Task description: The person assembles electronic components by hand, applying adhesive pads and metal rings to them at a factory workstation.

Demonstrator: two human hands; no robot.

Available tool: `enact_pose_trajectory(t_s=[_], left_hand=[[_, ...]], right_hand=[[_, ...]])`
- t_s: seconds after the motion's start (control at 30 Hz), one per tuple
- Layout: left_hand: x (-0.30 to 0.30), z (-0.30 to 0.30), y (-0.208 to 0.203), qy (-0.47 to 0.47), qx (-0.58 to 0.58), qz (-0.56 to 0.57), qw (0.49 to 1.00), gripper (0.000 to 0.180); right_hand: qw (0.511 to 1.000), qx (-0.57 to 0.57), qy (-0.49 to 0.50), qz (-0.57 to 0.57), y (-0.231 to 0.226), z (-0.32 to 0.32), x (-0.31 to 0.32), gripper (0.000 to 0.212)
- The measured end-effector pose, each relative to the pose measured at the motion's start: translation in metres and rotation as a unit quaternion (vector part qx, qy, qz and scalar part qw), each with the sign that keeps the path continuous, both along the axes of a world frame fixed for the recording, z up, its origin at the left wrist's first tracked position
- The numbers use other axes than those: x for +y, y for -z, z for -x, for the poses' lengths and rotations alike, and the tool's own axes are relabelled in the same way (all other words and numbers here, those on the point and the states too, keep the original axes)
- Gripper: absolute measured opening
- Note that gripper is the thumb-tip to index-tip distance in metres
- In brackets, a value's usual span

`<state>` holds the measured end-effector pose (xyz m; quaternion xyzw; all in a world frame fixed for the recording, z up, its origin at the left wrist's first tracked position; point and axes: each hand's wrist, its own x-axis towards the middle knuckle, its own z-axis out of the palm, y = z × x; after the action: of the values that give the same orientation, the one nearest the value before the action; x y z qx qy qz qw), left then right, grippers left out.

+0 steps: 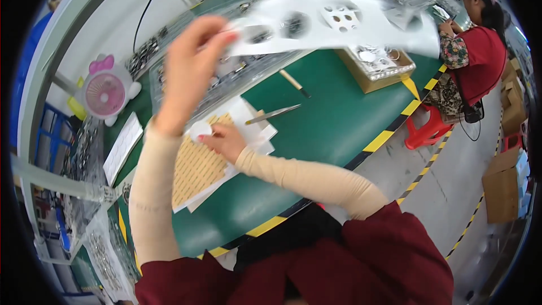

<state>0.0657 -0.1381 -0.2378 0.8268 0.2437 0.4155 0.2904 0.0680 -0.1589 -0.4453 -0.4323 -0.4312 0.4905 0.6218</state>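
My left hand [196,53] is raised and pinches the left end of a white sheet with cut-out holes [316,25]. The sheet stretches to the right above the table and is blurred by motion. Lower down, my right hand [227,142] has its fingertips closed on a small round white disc [200,131]. Beneath that hand lies a tan sheet with rows of printed lines [197,172], over several white sheets [265,141]. Tweezers [274,113] rest partly on the white sheets, just beyond my right hand.
A craft knife or pen-like tool [294,83] lies on the green table [333,118]. Farther off stands a cardboard box [375,82] of small parts. A pink and white fan [106,91] and a white sheet with round outlines [123,148] are at left. A co-worker [480,56] sits at right.
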Motion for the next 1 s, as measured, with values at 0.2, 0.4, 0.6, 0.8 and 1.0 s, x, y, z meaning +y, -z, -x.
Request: enact_pose_trajectory(t_s=[0.2, 0.4, 0.6, 0.8, 1.0], left_hand=[[0.050, -0.177, 0.030, 0.132, 0.048, -0.247, 0.959, 0.014], [0.070, -0.278, 0.060, 0.173, 0.115, -0.204, 0.957, 0.020], [0.092, -0.274, 0.090, 0.134, 0.145, -0.240, 0.951, 0.035], [0.090, -0.125, 0.025, 0.140, 0.097, -0.384, 0.908, 0.026], [0.015, 0.139, 0.031, -0.102, 0.090, -0.419, 0.898, 0.023]], right_hand=[[0.952, -0.181, 0.187, -0.158, 0.022, 0.025, 0.010, 0.029], [0.971, -0.106, -0.104, -0.185, 0.124, 0.039, 0.006, 0.036], [0.955, 0.202, -0.203, -0.073, 0.091, 0.035, -0.016, 0.039], [0.998, -0.026, -0.042, 0.024, 0.008, 0.004, 0.002, 0.021], [0.998, -0.012, -0.055, -0.014, -0.023, 0.003, -0.021, 0.012]])
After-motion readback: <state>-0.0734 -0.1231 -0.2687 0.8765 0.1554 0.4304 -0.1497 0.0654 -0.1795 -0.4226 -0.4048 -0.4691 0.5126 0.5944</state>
